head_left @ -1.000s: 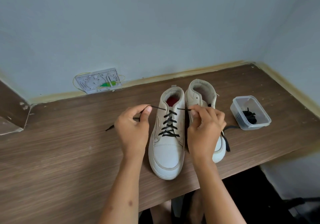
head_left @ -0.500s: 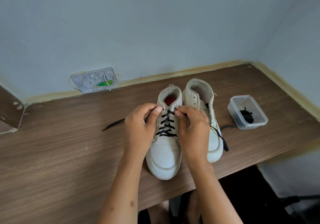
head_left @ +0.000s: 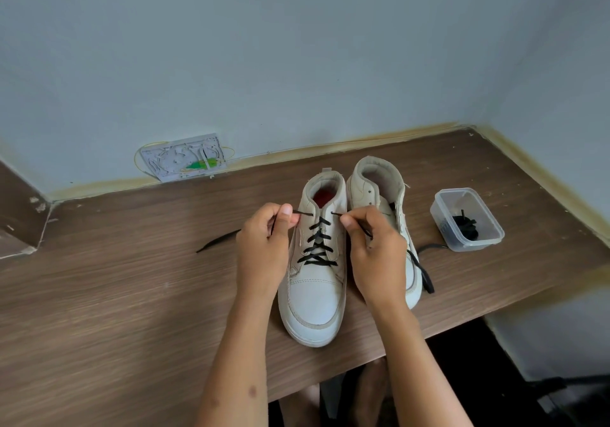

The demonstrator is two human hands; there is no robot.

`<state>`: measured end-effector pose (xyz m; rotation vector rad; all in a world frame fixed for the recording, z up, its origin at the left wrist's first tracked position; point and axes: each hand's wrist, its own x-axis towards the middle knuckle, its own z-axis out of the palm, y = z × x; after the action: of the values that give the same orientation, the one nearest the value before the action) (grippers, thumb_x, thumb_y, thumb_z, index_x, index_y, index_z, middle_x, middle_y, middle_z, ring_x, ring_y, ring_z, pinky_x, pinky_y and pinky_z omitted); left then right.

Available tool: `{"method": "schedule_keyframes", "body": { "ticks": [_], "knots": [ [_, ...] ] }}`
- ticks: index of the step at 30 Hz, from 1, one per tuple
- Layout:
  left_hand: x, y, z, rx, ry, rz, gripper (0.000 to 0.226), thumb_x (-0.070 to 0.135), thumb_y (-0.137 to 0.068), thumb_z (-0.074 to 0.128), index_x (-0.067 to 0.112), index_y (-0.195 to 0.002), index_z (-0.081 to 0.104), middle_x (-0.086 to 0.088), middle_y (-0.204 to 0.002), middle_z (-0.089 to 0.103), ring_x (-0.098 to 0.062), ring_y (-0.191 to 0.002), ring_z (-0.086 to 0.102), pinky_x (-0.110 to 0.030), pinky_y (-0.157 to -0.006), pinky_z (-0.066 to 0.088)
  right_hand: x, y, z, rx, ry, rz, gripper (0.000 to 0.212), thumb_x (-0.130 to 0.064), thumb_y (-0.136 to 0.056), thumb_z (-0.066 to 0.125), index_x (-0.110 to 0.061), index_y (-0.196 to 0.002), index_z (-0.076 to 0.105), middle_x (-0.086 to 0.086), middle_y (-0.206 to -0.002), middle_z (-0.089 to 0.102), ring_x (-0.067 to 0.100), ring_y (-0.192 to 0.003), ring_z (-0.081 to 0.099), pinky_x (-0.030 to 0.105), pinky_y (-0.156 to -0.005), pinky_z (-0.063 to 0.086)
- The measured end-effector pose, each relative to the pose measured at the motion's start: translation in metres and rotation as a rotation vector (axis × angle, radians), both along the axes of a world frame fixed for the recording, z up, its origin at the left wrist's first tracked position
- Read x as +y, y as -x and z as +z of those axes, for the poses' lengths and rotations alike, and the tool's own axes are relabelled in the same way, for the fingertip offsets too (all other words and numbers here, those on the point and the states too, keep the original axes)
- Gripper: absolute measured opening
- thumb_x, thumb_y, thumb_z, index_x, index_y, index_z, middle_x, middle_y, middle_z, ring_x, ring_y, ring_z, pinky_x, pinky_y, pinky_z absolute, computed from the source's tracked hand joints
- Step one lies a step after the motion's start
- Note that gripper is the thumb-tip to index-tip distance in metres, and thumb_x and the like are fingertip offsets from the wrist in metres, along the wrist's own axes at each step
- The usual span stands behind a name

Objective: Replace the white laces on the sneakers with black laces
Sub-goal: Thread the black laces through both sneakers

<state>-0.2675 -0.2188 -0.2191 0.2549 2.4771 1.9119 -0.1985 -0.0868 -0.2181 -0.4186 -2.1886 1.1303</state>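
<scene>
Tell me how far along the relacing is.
Done: the near sneaker carries a black lace crossed up to its top eyelets; no white laces show. In hand: the left hand and right hand each pinch one end of that lace at the top eyelets. Left: tying it off, and the far sneaker, whose lacing the right hand hides. More black lace sits in the tub.

One second ago I see both hands held wide, pulling the black lace point(head_left: 316, 241) out to the sides. Now the left hand point(head_left: 264, 248) and right hand point(head_left: 376, 250) sit close against the left sneaker point(head_left: 315, 294), each pinching a lace end just beside the top eyelets.
</scene>
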Motion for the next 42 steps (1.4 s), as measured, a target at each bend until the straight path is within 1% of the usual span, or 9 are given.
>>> {"method": "schedule_keyframes", "body": {
  "ticks": [4,8,15,19,24,29,36,39,42],
  "knots": [
    [-0.008,-0.003,0.01,-0.045,0.0,-0.097,0.028,0.031,-0.1,0.047,0.015,-0.085,0.066,0.011,-0.089,0.073,-0.003,-0.089,0.068,-0.02,-0.08,0.047,0.0,-0.01,0.008,-0.067,-0.004,0.055,0.01,-0.019,-0.097,0.059,-0.026,-0.091,0.059,-0.013,-0.078,0.064,0.005,-0.075,0.06,0.009,-0.064,0.041],
    [-0.02,-0.01,0.028,-0.09,-0.041,-0.142,0.03,0.031,-0.101,0.045,0.015,-0.088,0.067,0.008,-0.09,0.073,0.001,-0.091,0.067,-0.015,-0.078,0.043,-0.002,-0.021,0.021,-0.14,0.176,0.086,0.017,-0.028,-0.097,0.056,-0.017,-0.09,0.066,-0.008,-0.078,0.068,0.003,-0.073,0.061,0.008,-0.066,0.042],
    [-0.024,-0.014,0.091,-0.059,-0.106,-0.213,0.02,0.03,-0.096,0.056,0.028,-0.082,0.069,0.008,-0.089,0.073,0.0,-0.089,0.066,-0.025,-0.088,0.047,-0.002,-0.022,0.087,-0.107,0.674,0.174,0.02,-0.025,-0.096,0.059,-0.009,-0.1,0.071,0.004,-0.117,0.067,0.011,-0.094,0.068,0.019,-0.081,0.05],
    [-0.025,-0.013,0.147,-0.075,-0.254,-0.307,0.017,0.028,-0.093,0.061,0.021,-0.087,0.075,0.006,-0.095,0.076,-0.007,-0.102,0.067,-0.035,-0.106,0.043,-0.002,-0.024,0.142,0.012,0.778,0.238,0.022,-0.021,-0.097,0.059,-0.005,-0.1,0.074,0.005,-0.091,0.071,0.012,-0.081,0.061,0.02,-0.076,0.05],
    [-0.026,-0.02,0.214,-0.061,-0.45,-0.405,0.03,0.034,-0.081,0.065,0.012,-0.097,0.076,-0.002,-0.104,0.075,-0.012,-0.111,0.065,-0.037,-0.111,0.038,-0.008,-0.026,0.207,0.133,0.731,0.315,0.02,-0.016,-0.097,0.057,-0.012,-0.098,0.076,0.002,-0.1,0.074,0.01,-0.091,0.064,0.032,-0.091,0.044],
    [-0.027,-0.029,0.266,-0.037,-0.58,-0.467,0.024,0.017,-0.095,0.055,0.002,-0.105,0.071,-0.009,-0.108,0.073,-0.017,-0.111,0.066,-0.032,-0.109,0.04,-0.015,-0.037,0.262,0.165,0.615,0.372,0.021,-0.01,-0.096,0.058,-0.018,-0.106,0.074,-0.005,-0.105,0.075,0.002,-0.103,0.065,0.021,-0.086,0.04],
    [-0.035,-0.045,0.309,0.111,-0.43,-0.479,0.022,0.019,-0.092,0.061,0.013,-0.11,0.073,0.005,-0.107,0.074,-0.003,-0.109,0.064,-0.021,-0.099,0.041,-0.023,-0.053,0.303,0.274,0.445,0.351,0.02,-0.009,-0.096,0.059,-0.018,-0.106,0.074,-0.01,-0.105,0.075,-0.003,-0.107,0.063,0.006,-0.083,0.046],
    [-0.037,-0.051,0.314,0.156,-0.37,-0.452,0.021,0.013,-0.091,0.063,0.016,-0.109,0.073,0.009,-0.105,0.074,0.002,-0.104,0.065,-0.007,-0.083,0.046,-0.027,-0.057,0.309,0.282,0.37,0.334,0.024,-0.009,-0.097,0.057,-0.023,-0.105,0.074,-0.014,-0.106,0.074,-0.004,-0.109,0.062,0.009,-0.087,0.046],
    [-0.039,-0.056,0.314,0.168,-0.369,-0.429,0.021,0.009,-0.09,0.063,0.017,-0.107,0.074,0.008,-0.104,0.074,-0.002,-0.104,0.066,-0.005,-0.08,0.047,-0.03,-0.062,0.308,0.294,0.357,0.323,0.028,-0.006,-0.098,0.055,-0.024,-0.106,0.074,-0.013,-0.108,0.073,-0.003,-0.11,0.062,0.011,-0.09,0.046]
  ]
}}
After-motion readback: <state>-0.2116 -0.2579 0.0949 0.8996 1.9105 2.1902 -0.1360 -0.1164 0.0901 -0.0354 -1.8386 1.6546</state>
